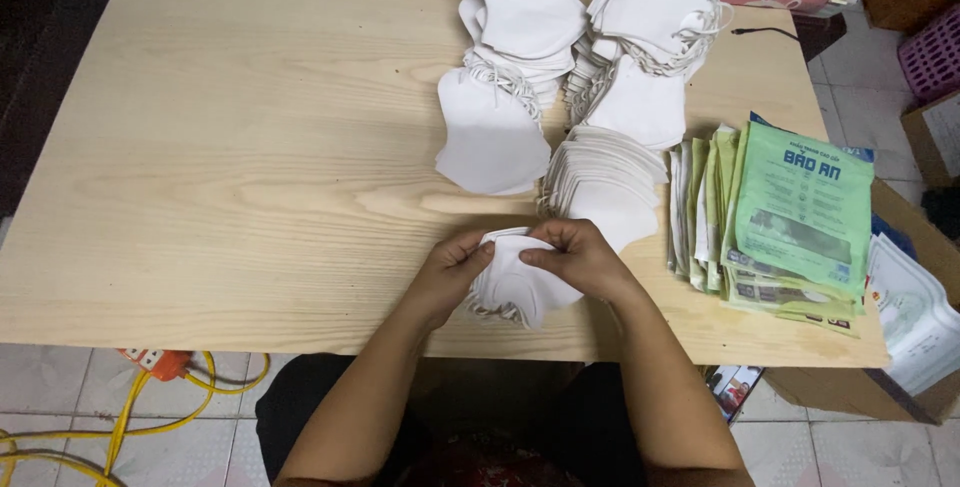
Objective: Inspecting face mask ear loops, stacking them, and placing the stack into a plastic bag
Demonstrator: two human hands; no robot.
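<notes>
Both hands grip a small stack of white face masks [515, 287] just above the near edge of the pale wooden table [240, 167]. My left hand [452, 272] pinches the stack's left side, and my right hand [578, 259] presses its top from the right. Elastic loops hang from the stack's lower left. Right behind my hands lies a fanned row of white masks [605, 182]. Further back sit loose heaps of white masks [575, 37].
A fanned pile of green printed packets [790, 217] lies at the table's right. A cardboard box with clear white bags [915, 317] stands past the right edge. An orange power strip with yellow cable [160, 372] is on the tiled floor, lower left.
</notes>
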